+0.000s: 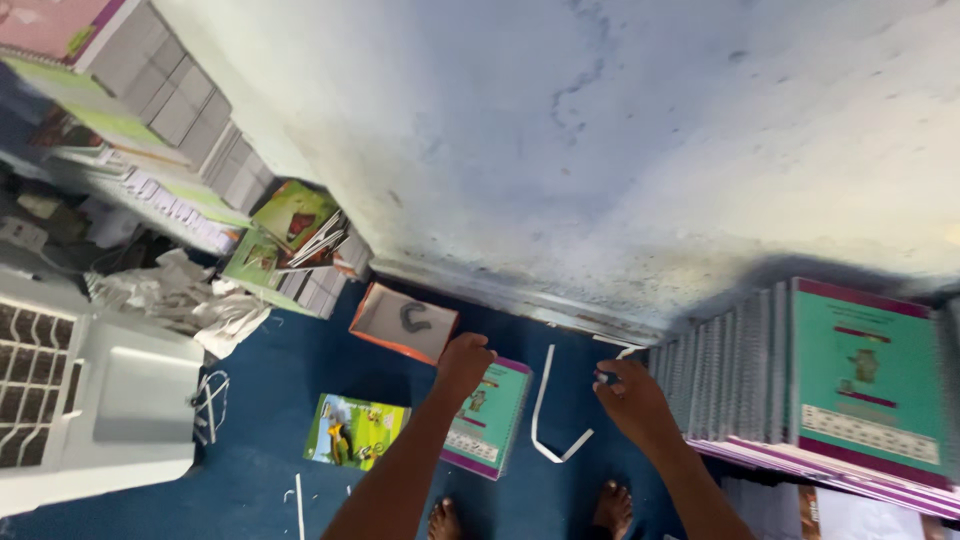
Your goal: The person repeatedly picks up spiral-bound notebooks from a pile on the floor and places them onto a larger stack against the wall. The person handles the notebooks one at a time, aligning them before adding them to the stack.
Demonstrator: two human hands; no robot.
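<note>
Blue floor point(280, 380), matte and carpet-like, bounded on its far side by the foot of a mottled pale wall point(600, 130); all places below are given from the teal spiral-bound notebook point(485, 420) lying flat on that floor. Open floor remains only in a narrow patch around the notebook, with bare feet point(520, 515) just below it. Left hand point(463, 365): fingers curled together over the notebook's top edge, touching it; whether they truly clamp it cannot be told. Right hand point(630, 395): to the right of the notebook, apart from it, fingertips pinched on a small dark object point(606, 377) too small to identify. Between the hand and the notebook lies a thin white strip point(548, 420), bent into an angular U. Just above the notebook, touching the left hand's far side, sits a shallow orange-sided box point(405, 320) with a white inside and a grey curved piece in it. Left of the notebook: a glossy green picture booklet point(355, 430), flat. Far right: a tall stack of spiral-bound teal-and-purple books point(820, 380), wire spines outward, crowding the right hand. Upper left: leaning green-covered book stacks point(290, 240) and crumpled white paper point(190, 295); far left, a white plastic unit point(110, 400).
</note>
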